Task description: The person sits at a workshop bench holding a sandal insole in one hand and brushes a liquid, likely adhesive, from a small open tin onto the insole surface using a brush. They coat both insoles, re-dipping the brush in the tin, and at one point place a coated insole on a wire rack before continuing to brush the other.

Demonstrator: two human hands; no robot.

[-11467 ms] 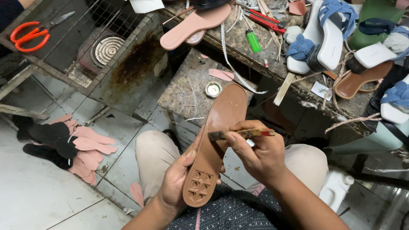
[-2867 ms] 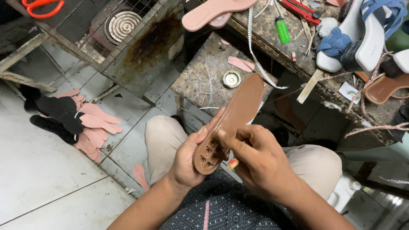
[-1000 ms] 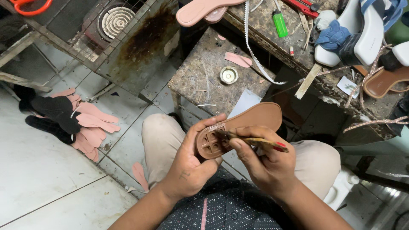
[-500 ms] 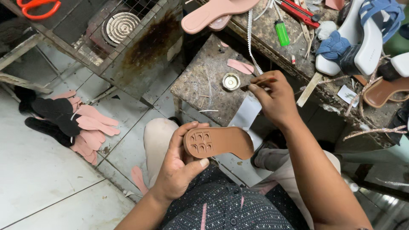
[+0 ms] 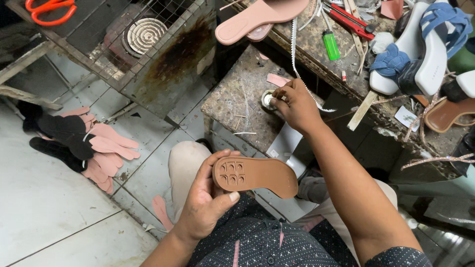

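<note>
Head view: left hand (image 5: 205,198) clamped on the heel end of a brown shoe sole (image 5: 255,175), thumb pressed along its near edge, waffle-patterned heel recess facing up, sole held level over the lap and pointing right. Right hand (image 5: 295,104) stretched far forward to the small stone block (image 5: 237,104), fingers bunched together at a small round tin (image 5: 267,99); cannot tell whether a brush or stick sits inside the curled fingers, since the hand covers it. Judged as the glue-loading step: dipping at the tin while the sole waits in the other hand. Next move calls for bringing the right hand back over the sole without dripping, and keeping the sole flat and steady. Near the tin, a pink cut piece (image 5: 277,79) and a white beaded strip (image 5: 296,54) trailing down from the far workbench (image 5: 316,59). On that bench, a pink insole (image 5: 257,17), a green lighter (image 5: 330,45), red pliers (image 5: 349,20). Far left, orange scissors (image 5: 49,10) on a wire cage (image 5: 148,44); on the tiled floor at left, a heap of pink and black cut soles (image 5: 84,143).
</note>
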